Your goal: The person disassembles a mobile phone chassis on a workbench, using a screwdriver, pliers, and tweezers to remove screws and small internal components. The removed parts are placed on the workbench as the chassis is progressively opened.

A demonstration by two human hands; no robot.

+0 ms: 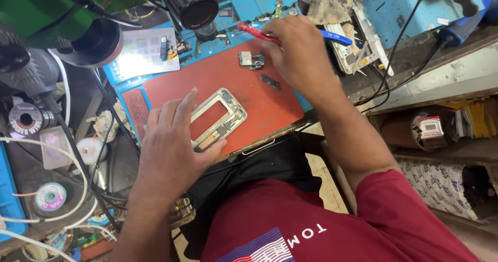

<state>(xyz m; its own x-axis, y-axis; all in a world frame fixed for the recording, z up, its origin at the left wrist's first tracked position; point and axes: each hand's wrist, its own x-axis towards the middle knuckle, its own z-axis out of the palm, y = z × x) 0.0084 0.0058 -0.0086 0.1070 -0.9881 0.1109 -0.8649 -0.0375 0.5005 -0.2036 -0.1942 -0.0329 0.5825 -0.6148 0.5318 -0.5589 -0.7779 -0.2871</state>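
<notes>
Two hands at work | left hand [174, 140] flat, pinning phone frame [218, 118] on red mat [249, 91] | right hand [295, 52] gripping red-handled tool [257, 33] near small circuit board [251, 59] | advice: keep frame pressed steady, tool strokes light.

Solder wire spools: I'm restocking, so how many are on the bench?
2 in view: a dark spool at the left edge, and a pale one with a pink label nearer the person. Clutter may hide others.

Bare red mat [270, 106] beyond phone frame [218, 119]
</notes>
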